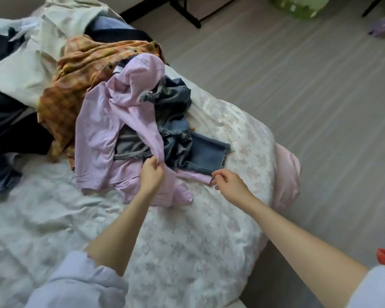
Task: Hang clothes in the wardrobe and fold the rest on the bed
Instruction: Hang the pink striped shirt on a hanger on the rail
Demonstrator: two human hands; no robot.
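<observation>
The person is standing at the bed (187,252) and working on a purple top (111,121) that is lying in the middle of it. The left hand (151,174) is pinching a bit of the purple top and lifting it up. The right hand (229,183) is just beside the cuff at 3 o'clock from the left hand, with its fingers curled at the edge; I cannot tell if it is really holding the cloth. The two hands are apart.

I think the job is only starting. No folded pile is showing on the bed, and the wardrobe is not in the view. The purple top is all twisted up with blue jeans (180,130), which are lying just at 2 o'clock from the left hand. Up at 10 o'clock, an orange checked shirt (76,85), a white cloth (20,70) and some dark clothes (7,121) are waiting in a big messy heap. All of those are needing hanging or folding.
</observation>
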